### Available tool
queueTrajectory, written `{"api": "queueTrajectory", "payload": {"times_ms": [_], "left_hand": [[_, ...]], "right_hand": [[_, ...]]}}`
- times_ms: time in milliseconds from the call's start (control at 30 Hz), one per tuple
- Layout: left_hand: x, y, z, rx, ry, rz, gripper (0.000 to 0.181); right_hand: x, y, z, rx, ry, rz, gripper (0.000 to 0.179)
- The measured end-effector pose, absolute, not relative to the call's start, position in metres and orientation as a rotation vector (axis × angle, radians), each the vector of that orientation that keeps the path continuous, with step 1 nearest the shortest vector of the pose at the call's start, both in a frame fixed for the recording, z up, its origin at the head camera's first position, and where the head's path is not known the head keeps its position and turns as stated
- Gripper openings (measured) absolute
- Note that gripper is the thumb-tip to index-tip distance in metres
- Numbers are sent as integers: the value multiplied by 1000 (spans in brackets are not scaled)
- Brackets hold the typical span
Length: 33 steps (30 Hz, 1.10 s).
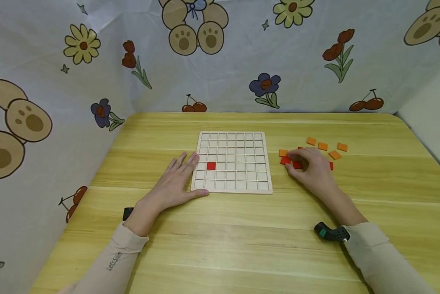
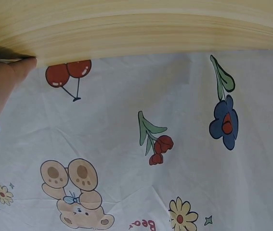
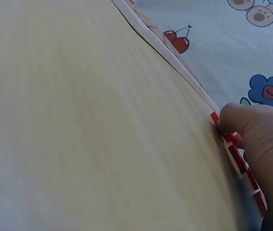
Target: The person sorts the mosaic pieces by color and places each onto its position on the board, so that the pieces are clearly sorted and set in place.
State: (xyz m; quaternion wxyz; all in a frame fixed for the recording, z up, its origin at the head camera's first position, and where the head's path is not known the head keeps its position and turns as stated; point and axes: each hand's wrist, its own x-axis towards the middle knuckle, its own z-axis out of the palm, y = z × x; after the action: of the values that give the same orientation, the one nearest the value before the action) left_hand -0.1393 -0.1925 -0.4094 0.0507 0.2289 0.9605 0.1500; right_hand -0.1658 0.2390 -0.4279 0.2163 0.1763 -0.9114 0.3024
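Observation:
A pale wooden grid board [image 1: 231,190] lies flat at the middle of the table in the head view, with one red square tile [image 1: 211,166] set in a cell on its left side. My left hand [image 1: 175,181] rests at the board's left edge, fingers spread and thumb along the near left corner. To the right of the board, my right hand [image 1: 311,169] has thumb and index finger bent at the near and far edges of a red tile [image 1: 285,160], pinching it. More red tiles [image 1: 297,164] lie under and beside this hand, partly hidden by it.
An orange tile [image 1: 283,152] lies just behind the pinched one. Several others, such as the orange tile [image 1: 311,141], are scattered farther back right. A patterned cloth [image 1: 227,81] hangs behind and left of the wooden table [image 1: 234,245]. My right wrist wears a black band [image 1: 331,232].

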Motion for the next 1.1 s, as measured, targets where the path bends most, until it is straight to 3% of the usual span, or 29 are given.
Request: {"api": "queueTrajectory", "payload": {"times_ms": [533,1100], "left_hand": [[-139,-192,-410,686,2925,466,113],[-141,-194,-412,700,2938,440,113]], "right_hand": [[-167,227,-424,518,-2480,917,29],[-175,173,-412,612,-2517,1025,30]]}}
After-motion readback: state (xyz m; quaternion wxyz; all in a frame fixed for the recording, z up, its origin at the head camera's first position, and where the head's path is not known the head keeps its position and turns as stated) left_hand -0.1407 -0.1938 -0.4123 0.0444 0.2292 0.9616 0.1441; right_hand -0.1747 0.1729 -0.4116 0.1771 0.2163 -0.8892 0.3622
